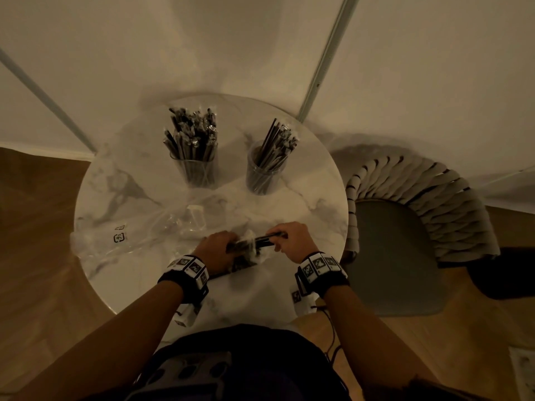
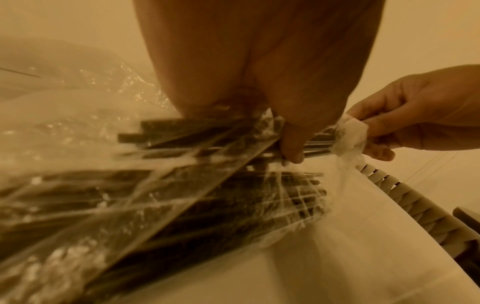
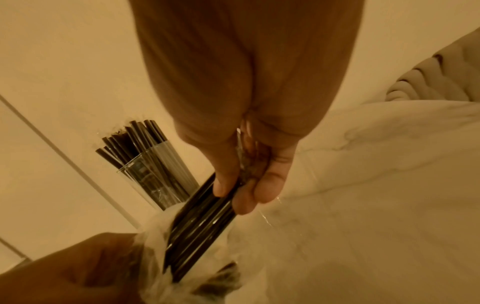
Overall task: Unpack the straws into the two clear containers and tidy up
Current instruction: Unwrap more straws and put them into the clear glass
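Left hand (image 1: 216,246) grips the wrapper (image 2: 161,197), bracing it; right hand (image 1: 289,240) grasps a straw bundle (image 3: 200,224) for extraction.

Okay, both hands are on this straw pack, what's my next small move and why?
Probably draw the right hand rightward: it grips a bunch of black straws half out of the plastic wrapper, which the left hand holds. The right container looks less full.

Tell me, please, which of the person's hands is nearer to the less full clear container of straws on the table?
Right. The right hand lies below the less full container, on its side of the table; the left hand is farther left, gripping the straw packet.
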